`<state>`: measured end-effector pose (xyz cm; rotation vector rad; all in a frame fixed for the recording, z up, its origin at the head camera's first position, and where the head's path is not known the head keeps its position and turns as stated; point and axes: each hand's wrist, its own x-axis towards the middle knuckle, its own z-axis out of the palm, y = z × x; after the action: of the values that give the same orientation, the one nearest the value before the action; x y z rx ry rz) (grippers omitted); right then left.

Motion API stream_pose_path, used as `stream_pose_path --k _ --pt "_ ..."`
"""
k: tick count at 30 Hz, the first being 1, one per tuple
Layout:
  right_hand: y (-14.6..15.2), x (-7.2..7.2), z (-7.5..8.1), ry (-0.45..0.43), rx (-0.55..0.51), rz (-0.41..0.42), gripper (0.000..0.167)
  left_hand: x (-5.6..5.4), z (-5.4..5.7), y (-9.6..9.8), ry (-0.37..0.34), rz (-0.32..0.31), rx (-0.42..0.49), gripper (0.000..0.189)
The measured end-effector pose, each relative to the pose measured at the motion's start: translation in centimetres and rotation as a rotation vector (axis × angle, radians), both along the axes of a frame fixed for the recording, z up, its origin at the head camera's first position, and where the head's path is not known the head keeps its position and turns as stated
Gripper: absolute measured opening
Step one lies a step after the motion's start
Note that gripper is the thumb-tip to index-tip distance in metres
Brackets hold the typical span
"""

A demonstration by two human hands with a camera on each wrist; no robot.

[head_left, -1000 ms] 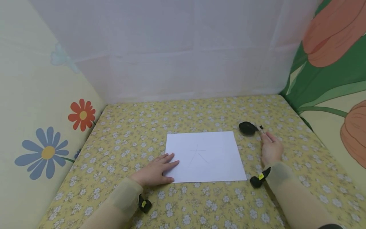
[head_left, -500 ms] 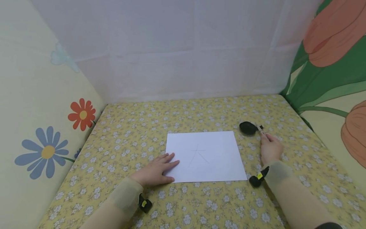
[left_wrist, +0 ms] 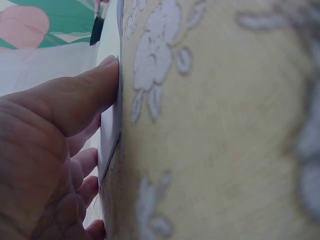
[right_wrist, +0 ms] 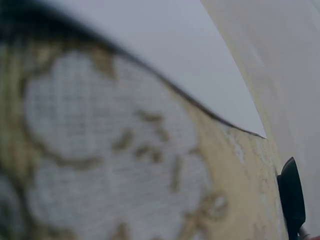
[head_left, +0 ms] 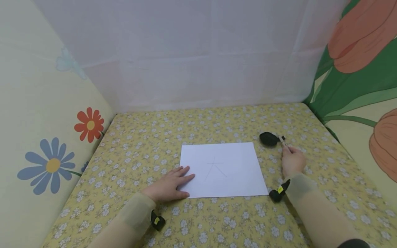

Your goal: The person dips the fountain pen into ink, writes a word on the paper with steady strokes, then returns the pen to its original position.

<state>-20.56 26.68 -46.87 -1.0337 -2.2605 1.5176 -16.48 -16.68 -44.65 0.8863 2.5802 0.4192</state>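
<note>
Flat on the left part of a white paper sheet (head_left: 235,182) lies my left hand (head_left: 169,184), fingers spread and straight. Thin faint grey strokes (head_left: 214,163) form a three-line figure mid-sheet. To the right of the paper, my right hand (head_left: 293,161) pinches a slim pale stick (head_left: 284,141). Its far end meets a dark piece by a black oval, dish-like thing (head_left: 268,138); I cannot tell whether the stick is a brush. In the left wrist view my left thumb (left_wrist: 90,92) presses at the paper's edge. The black oval (right_wrist: 291,197) shows side-on in the right wrist view.
A yellow flowered cloth (head_left: 149,137) covers the table. A white sheet (head_left: 198,55) hangs behind it, with flower-printed panels on the left (head_left: 51,103) and right (head_left: 356,93). Small black wrist cameras (head_left: 157,222) sit on both sleeves.
My right hand has shifted very slightly left and turned a little, still pinching the pale stick beside the black oval. My left hand and the paper stay put.
</note>
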Motion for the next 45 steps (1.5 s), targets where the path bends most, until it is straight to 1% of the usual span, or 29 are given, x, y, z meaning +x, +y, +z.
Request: stream_pose_path --k 4,11,20,23,31,40,45 --pt "-0.1 0.1 0.2 -0.023 0.032 0.009 0.042 0.0 0.0 0.0 0.001 0.001 -0.003 0.067" --pt "-0.3 0.2 0.5 -0.049 0.041 0.017 0.044 0.0 0.2 0.1 -0.006 0.008 -0.003 0.067" --pt "-0.2 1.3 1.3 -0.172 0.182 0.105 0.051 -0.1 0.0 0.1 0.005 0.009 -0.009 0.068" --pt "-0.1 1.5 1.3 -0.194 0.195 0.112 0.049 -0.1 -0.1 0.1 0.004 0.01 -0.012 0.068" --pt "-0.1 1.6 0.9 -0.21 0.17 0.092 0.044 0.0 0.0 0.1 0.0 0.009 -0.006 0.068" --pt "0.3 1.6 0.7 -0.208 0.207 0.107 0.045 0.0 0.2 0.1 -0.009 0.009 -0.003 0.068" --pt "0.3 1.6 0.7 -0.199 0.196 0.103 0.046 0.1 0.3 0.1 -0.011 0.007 0.001 0.069"
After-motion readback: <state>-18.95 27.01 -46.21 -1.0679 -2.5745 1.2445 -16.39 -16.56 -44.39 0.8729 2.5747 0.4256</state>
